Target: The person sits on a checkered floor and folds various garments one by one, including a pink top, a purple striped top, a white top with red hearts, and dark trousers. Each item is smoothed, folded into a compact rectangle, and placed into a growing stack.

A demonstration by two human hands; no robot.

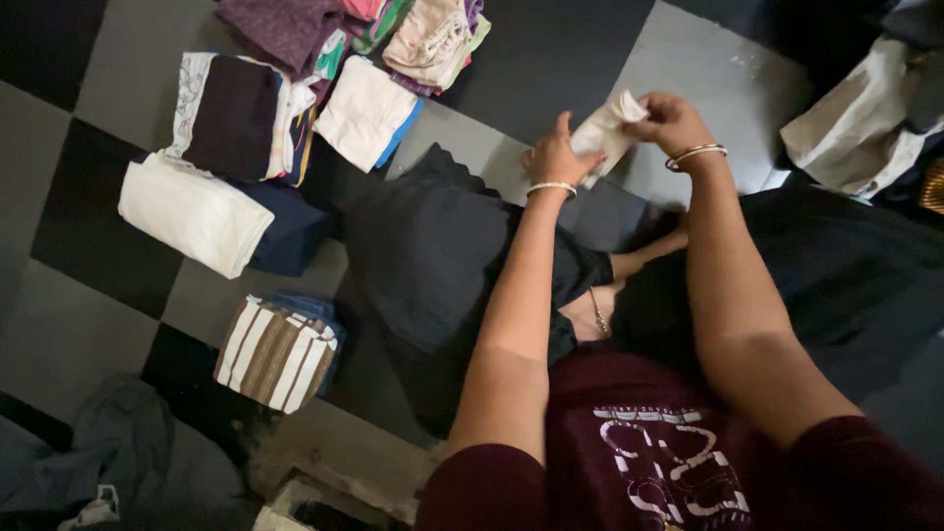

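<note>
A: What is seen to the left of the fingers?

B: A folded white towel (195, 214) is laid on the checkered floor (69, 197); nearer the body a striped folded cloth (278, 352) is set. A white folded garment (366, 113) is placed left of the fingers, with a dark cloth (433, 246) spread just below them.

A: And the hands?

B: A small white cloth (605, 133) is pinched between both. The left hand (557, 155) is closed on its lower edge, the right hand (669, 120) on its top corner. Off right, a beige garment (865, 118) is heaped.
</note>
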